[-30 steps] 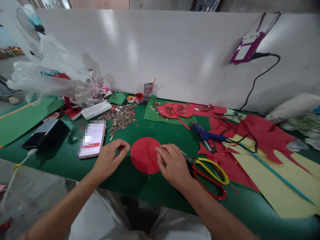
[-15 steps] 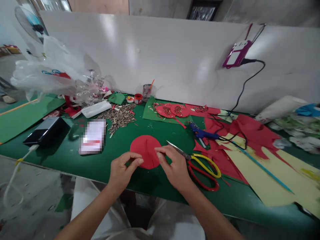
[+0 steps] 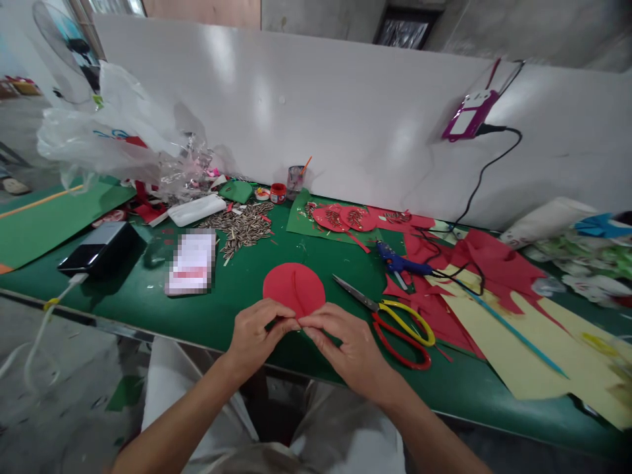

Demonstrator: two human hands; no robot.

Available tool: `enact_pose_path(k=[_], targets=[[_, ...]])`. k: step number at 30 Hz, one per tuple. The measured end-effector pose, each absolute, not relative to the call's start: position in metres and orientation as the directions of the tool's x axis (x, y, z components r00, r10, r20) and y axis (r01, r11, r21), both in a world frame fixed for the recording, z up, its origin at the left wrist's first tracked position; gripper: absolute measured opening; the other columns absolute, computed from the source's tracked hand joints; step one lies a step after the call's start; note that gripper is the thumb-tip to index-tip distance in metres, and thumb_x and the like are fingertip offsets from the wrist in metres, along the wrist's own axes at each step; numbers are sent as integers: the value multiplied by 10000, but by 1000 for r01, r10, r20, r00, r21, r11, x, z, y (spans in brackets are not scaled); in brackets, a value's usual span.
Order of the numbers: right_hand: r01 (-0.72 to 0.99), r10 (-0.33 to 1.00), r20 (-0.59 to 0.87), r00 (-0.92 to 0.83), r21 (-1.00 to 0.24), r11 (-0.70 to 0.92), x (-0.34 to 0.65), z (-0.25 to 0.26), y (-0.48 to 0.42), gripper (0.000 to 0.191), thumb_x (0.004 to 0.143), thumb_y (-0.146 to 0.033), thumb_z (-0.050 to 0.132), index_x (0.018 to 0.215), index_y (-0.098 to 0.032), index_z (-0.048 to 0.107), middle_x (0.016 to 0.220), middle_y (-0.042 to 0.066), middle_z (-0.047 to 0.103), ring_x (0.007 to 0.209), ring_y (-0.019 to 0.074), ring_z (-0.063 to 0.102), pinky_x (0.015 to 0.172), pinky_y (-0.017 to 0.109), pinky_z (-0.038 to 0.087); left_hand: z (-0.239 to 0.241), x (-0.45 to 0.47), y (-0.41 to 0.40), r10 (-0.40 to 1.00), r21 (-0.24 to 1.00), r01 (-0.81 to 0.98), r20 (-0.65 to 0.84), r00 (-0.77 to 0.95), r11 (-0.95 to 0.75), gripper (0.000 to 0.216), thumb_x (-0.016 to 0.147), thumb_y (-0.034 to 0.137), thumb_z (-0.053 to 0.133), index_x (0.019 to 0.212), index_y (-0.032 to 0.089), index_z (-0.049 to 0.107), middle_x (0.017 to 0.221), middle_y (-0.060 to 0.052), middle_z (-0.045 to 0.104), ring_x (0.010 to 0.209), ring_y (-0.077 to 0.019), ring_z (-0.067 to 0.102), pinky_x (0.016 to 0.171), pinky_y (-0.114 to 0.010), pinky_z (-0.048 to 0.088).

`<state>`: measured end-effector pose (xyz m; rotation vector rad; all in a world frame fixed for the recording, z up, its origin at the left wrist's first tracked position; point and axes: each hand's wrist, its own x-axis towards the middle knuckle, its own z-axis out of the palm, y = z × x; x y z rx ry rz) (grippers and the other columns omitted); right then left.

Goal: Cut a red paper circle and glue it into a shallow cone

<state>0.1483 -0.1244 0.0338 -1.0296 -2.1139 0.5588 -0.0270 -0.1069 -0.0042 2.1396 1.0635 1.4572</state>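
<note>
A red paper disc point(image 3: 285, 284) lies over the green table near its front edge, with a curved crease or line running down its middle. My left hand point(image 3: 261, 329) pinches the disc's near edge between thumb and fingers. Right beside it, my right hand point(image 3: 340, 336) pinches the same edge, and the fingertips of both hands nearly meet. Scissors point(image 3: 380, 309) with one yellow and one red handle lie open just right of my right hand.
A blurred phone point(image 3: 190, 263), sunflower seeds point(image 3: 247, 227) and a black box point(image 3: 101, 250) lie to the left. Seed-covered red discs point(image 3: 340, 218) rest on green paper behind. A blue glue gun point(image 3: 402, 263), red scraps and yellow sheets point(image 3: 523, 362) are to the right.
Both hands have come together at the disc's near edge; before, they were apart at its left and right sides. The view has shifted slightly.
</note>
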Motion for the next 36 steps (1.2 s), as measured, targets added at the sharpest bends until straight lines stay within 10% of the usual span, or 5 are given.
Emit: enact_pose_path(k=[14, 21, 27, 36], targets=[[596, 765, 287, -577, -493, 634, 156, 49, -126, 147, 872, -165, 494, 830, -169, 635, 758, 30, 621, 727, 142, 537, 665, 270, 417, -8, -26, -108, 698, 593, 373, 648, 306, -714, 225, 852, 329, 537, 714, 172, 618, 604, 13, 644, 556, -86, 575, 552, -184, 429], [695, 700, 457, -548, -217, 686, 145, 32, -139, 165, 832, -88, 447, 742, -155, 568, 681, 37, 571, 660, 155, 486, 618, 297, 380, -12, -23, -108, 715, 624, 351, 626, 312, -699, 224, 835, 341, 561, 709, 166, 619, 615, 3, 654, 564, -96, 584, 550, -192, 431], [821, 772, 522, -363, -213, 530, 195, 28, -163, 100, 837, -135, 453, 832, -183, 541, 707, 37, 581, 674, 163, 536, 616, 293, 411, -8, -41, -111, 793, 698, 378, 513, 328, -608, 133, 842, 272, 561, 786, 184, 642, 681, 4, 674, 618, -98, 607, 581, -189, 453], [830, 795, 328, -509, -57, 555, 194, 23, -143, 247, 887, -185, 407, 1052, -147, 587, 1010, 101, 631, 934, 217, 553, 820, 362, 430, 5, -65, -86, 704, 304, 639, 393, 592, -707, 226, 891, 304, 461, 974, 165, 619, 962, -80, 662, 906, -203, 596, 819, -358, 455]])
